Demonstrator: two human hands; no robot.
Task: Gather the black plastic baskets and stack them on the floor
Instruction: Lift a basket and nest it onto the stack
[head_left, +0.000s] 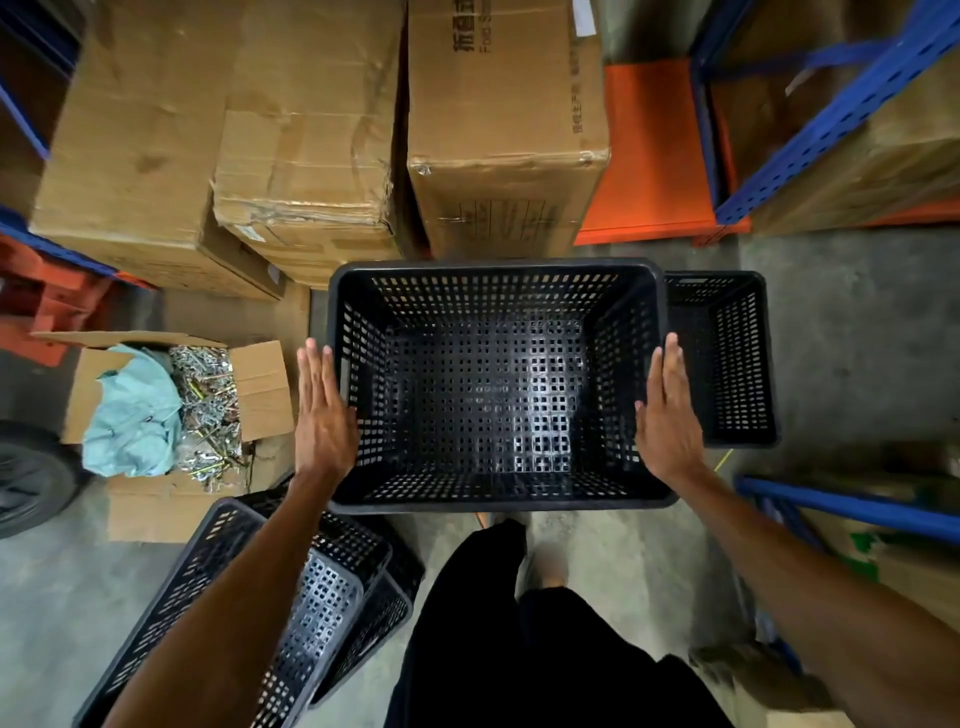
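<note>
A large black perforated plastic basket (498, 280) is in the middle of the view, upright and empty. My left hand (324, 415) lies flat against its left rim and my right hand (667, 421) flat against its right rim, fingers straight, pressing it between the palms. A second black basket (727, 358) stands on the floor just to the right, partly behind the first. More black baskets (322, 587) lie tilted and nested at the lower left, partly hidden by my left forearm.
Big cardboard boxes (311, 145) stand right behind the basket. An open carton of metal hardware and green cloth (171, 405) sits at left. Blue and orange shelving (831, 114) flanks the right; a blue rail (852, 504) is near my right arm. A tyre (31, 478) is at far left.
</note>
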